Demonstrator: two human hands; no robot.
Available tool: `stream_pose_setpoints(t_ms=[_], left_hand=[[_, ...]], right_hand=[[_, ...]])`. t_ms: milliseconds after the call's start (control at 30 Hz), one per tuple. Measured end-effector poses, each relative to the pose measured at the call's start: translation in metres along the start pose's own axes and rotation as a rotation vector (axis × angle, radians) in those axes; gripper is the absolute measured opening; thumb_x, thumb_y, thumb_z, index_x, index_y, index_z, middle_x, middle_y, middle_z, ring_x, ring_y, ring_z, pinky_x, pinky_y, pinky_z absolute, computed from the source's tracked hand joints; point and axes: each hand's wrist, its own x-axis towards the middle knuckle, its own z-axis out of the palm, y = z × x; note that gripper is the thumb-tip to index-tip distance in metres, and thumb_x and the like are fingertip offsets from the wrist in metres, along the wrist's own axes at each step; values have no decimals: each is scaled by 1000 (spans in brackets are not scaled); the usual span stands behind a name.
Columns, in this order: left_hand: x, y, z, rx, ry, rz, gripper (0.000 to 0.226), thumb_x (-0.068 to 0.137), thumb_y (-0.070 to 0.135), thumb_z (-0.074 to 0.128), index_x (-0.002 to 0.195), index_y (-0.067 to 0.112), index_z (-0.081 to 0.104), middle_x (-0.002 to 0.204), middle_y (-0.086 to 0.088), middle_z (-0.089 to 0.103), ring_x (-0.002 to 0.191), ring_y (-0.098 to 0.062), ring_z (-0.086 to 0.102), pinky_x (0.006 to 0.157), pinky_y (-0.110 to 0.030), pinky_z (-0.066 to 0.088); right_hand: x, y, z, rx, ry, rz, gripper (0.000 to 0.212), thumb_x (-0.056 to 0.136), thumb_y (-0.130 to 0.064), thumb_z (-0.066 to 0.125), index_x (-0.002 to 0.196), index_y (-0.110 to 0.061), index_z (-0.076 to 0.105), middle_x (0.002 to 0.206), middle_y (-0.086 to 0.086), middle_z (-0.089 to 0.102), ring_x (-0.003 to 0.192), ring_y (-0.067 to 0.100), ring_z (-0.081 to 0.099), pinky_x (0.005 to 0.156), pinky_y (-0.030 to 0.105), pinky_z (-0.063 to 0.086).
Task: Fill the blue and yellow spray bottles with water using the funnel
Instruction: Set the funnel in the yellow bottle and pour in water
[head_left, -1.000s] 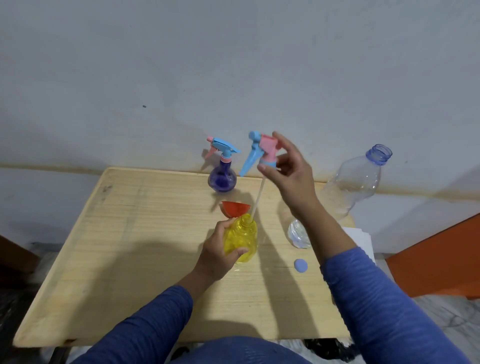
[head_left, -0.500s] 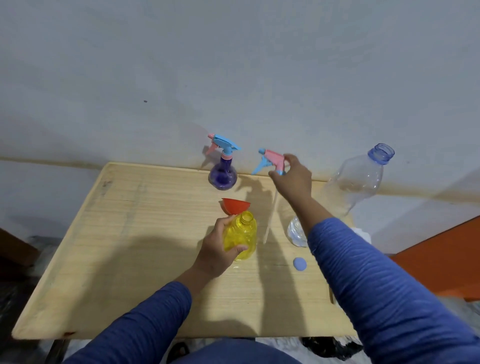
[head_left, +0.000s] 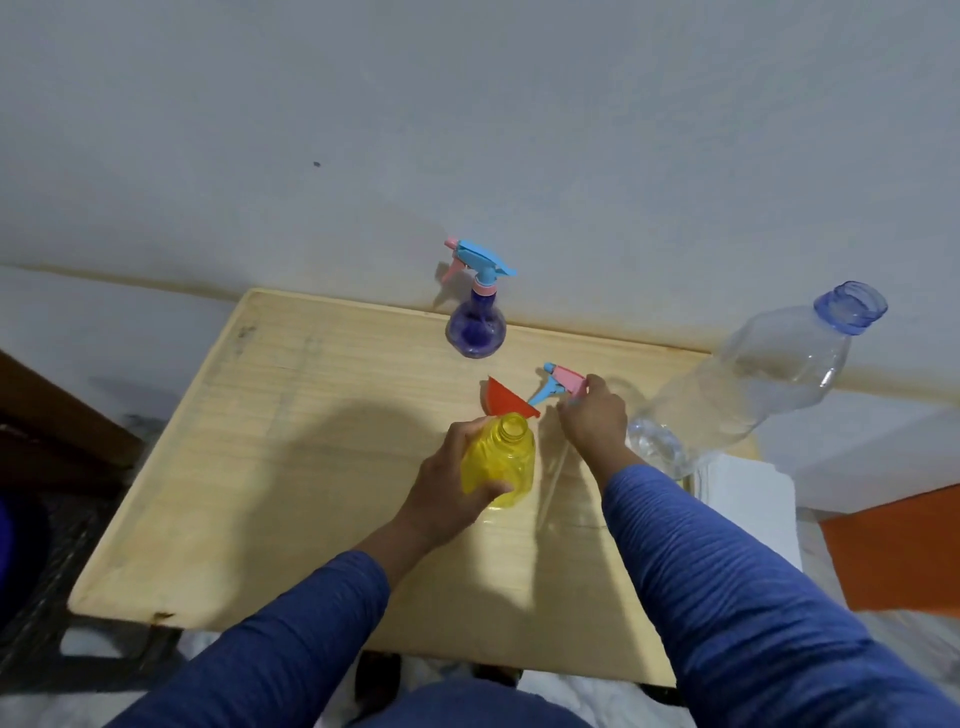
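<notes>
My left hand (head_left: 451, 480) grips the yellow spray bottle (head_left: 501, 460), which stands uncapped near the middle of the wooden table (head_left: 270, 467). Just behind it lies the red funnel (head_left: 506, 400) on its side. My right hand (head_left: 592, 418) holds the pink and blue spray head (head_left: 561, 383) low over the table to the right of the funnel, its clear dip tube (head_left: 551, 483) trailing toward me. The blue spray bottle (head_left: 476, 325) stands at the table's back edge with its spray head on. A large clear water bottle (head_left: 769, 374), uncapped, stands at the right.
A grey wall rises right behind the table. White paper (head_left: 748, 499) lies by the table's right edge under the water bottle's side. An orange surface (head_left: 904, 551) sits further right. My lap is below the table's near edge.
My right hand has carried the spray head from above the yellow bottle, pulling its tube out, down toward the table right of the funnel. My left hand kept its hold on the yellow bottle.
</notes>
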Motion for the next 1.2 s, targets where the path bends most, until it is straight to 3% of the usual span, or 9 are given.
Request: stream_pose_setpoints(t_ms=[133, 233, 367, 467, 533, 733, 967, 1067, 1200], left_hand=[[0, 0, 0, 11, -5, -12, 71, 70, 44, 74, 128, 29, 36, 126, 12, 47, 115, -13, 50, 90, -25, 44], [0, -1, 0, 12, -3, -15, 71, 72, 36, 77, 129, 27, 35, 128, 8, 48, 118, -15, 49, 93, -28, 43], [0, 0, 1, -1, 4, -23, 72, 71, 37, 77, 129, 26, 36, 126, 10, 48, 116, -12, 49, 89, -17, 40], [-1, -1, 1, -12, 2, -34, 72, 71, 35, 77, 129, 27, 35, 124, 10, 48, 114, -11, 48, 86, -14, 38], [-1, -1, 2, -13, 2, -35, 72, 72, 33, 77, 129, 26, 35, 124, 10, 47, 114, -11, 48, 86, -16, 39], [-2, 1, 0, -22, -4, -18, 70, 73, 37, 76, 128, 28, 34, 125, 15, 44, 111, -6, 46, 81, 0, 33], [-2, 1, 0, -29, -12, -15, 81, 65, 60, 67, 130, 25, 35, 125, 14, 45, 111, -8, 48, 82, -12, 39], [-1, -1, 1, -28, -12, -19, 81, 61, 66, 62, 128, 27, 35, 124, 13, 47, 111, -12, 50, 88, -26, 43], [-1, 1, 1, -62, -8, -13, 74, 58, 66, 62, 122, 41, 32, 126, 16, 47, 112, -6, 49, 89, -21, 39]], right_hand=[[3, 1, 4, 11, -35, -4, 41, 90, -22, 58, 125, -7, 45, 118, 23, 56, 108, 37, 54, 73, 29, 36], [-2, 2, 6, -49, -36, -11, 48, 91, -29, 56, 133, -12, 40, 125, 21, 48, 114, 36, 49, 85, 36, 43], [-14, -2, 9, -16, 93, -240, 50, 90, -35, 56, 137, -20, 45, 130, 11, 43, 120, 27, 44, 94, 33, 40], [-29, -7, 6, 184, -131, -399, 47, 87, -28, 64, 132, -20, 53, 130, 6, 56, 121, 18, 49, 94, 15, 30], [-36, -5, 7, 257, -231, -414, 43, 87, -19, 64, 129, -20, 56, 128, 6, 61, 118, 16, 54, 96, 17, 36], [-36, -2, 9, 408, -272, -300, 34, 91, -9, 58, 122, -20, 63, 122, 5, 64, 109, 14, 57, 102, 32, 45], [-31, -11, -1, 619, -252, -309, 34, 88, 0, 60, 118, -16, 64, 115, 8, 65, 104, 20, 61, 97, 38, 50], [-30, -22, -14, 727, -230, -336, 34, 87, 1, 61, 117, -15, 64, 115, 10, 66, 101, 18, 62, 91, 28, 53], [-37, -42, -41, 866, -192, -396, 38, 87, 1, 60, 123, -11, 58, 81, -2, 62, 76, 11, 57, 78, 24, 54]])
